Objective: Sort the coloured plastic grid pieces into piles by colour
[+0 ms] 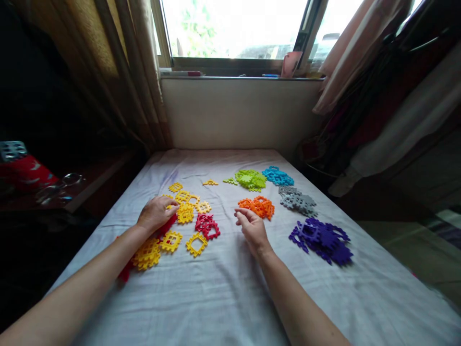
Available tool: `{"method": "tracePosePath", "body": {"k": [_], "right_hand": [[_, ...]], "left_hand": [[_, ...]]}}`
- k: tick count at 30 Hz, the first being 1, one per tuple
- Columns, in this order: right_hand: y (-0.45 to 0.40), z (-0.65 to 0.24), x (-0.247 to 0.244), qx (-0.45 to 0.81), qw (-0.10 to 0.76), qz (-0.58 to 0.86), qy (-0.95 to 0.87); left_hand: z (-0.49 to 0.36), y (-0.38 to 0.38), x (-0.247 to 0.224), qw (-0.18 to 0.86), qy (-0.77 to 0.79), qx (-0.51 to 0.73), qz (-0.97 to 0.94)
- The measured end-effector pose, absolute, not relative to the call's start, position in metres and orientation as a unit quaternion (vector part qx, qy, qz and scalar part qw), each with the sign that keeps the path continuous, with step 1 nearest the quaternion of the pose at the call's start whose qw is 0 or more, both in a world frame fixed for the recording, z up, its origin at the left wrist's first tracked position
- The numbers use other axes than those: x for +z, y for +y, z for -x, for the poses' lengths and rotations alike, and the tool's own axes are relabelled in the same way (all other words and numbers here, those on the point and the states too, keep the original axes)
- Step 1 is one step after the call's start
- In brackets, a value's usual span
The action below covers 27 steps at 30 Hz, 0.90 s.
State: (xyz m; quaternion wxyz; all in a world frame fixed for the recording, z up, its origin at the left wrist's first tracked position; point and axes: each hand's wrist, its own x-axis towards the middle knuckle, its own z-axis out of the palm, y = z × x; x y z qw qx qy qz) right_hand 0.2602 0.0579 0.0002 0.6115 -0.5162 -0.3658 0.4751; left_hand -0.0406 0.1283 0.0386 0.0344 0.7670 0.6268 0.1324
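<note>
Among yellow interlocking plastic tiles [185, 213] on the left of the sheet is my left hand [157, 212], its fingers bent. A bit of a yellow tile [169, 206] shows between its thumb and fingers. Red tiles [166, 226] lie partly hidden beneath this hand, and a small red group [207, 226] sits to its right. My right hand [252, 231] is held just in front of the orange tile pile [258, 206]. Its thumb and fingertips are drawn together, with nothing visible in them. More yellow tiles [147, 254] are heaped beside my left forearm.
Lime green [251, 179], blue [278, 176], grey [298, 201] and purple tile piles [322, 240] lie on the right of the sheet-covered surface [223, 298]. Beyond it are a wall and a window ledge with a pink cup [291, 64]. Curtains [133, 72] hang at left, clothes at right.
</note>
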Motion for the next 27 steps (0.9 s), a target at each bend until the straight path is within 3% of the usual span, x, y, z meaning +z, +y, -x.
{"method": "tracePosePath", "body": {"k": [10,18,27], "right_hand": [[0.068,-0.244,-0.004,0.744,0.563,0.272,-0.237],[0.080,-0.257,-0.012,0.779,0.560,0.227,-0.171],[0.082,-0.259,-0.013,0.793,0.563,0.207,-0.104]], "left_hand": [[0.015,0.102,0.038,-0.022,0.596,0.009,-0.803],[0.013,0.138,0.053,0.041,0.625,0.041,-0.778],[-0.035,0.227,0.039,0.038,0.668,0.013,-0.743]]}}
